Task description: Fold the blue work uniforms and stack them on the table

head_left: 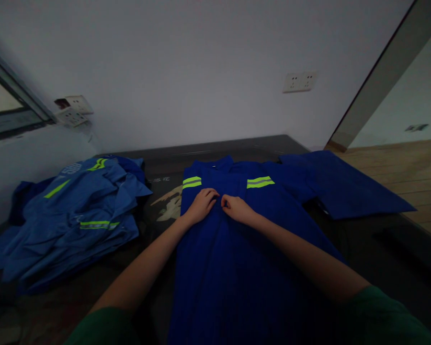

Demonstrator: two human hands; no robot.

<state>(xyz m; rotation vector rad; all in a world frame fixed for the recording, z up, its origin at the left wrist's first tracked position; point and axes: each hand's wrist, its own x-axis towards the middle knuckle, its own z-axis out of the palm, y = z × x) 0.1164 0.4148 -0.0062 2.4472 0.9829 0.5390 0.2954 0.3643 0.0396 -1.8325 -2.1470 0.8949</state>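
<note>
I stretch both forearms forward over the blue garment (215, 268), which lies spread on the dark surface (237, 147). My left hand (202, 203) is palm down, fingers loosely bent; my right hand (237, 209) faces it, fingers curled inward. Whether either pinches cloth, I cannot tell.

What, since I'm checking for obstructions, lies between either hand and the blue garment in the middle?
Nothing visible: the left hand and right hand both appear to touch the front of the blue garment. The pile of clothes lies off to the left, outside their way.
</note>
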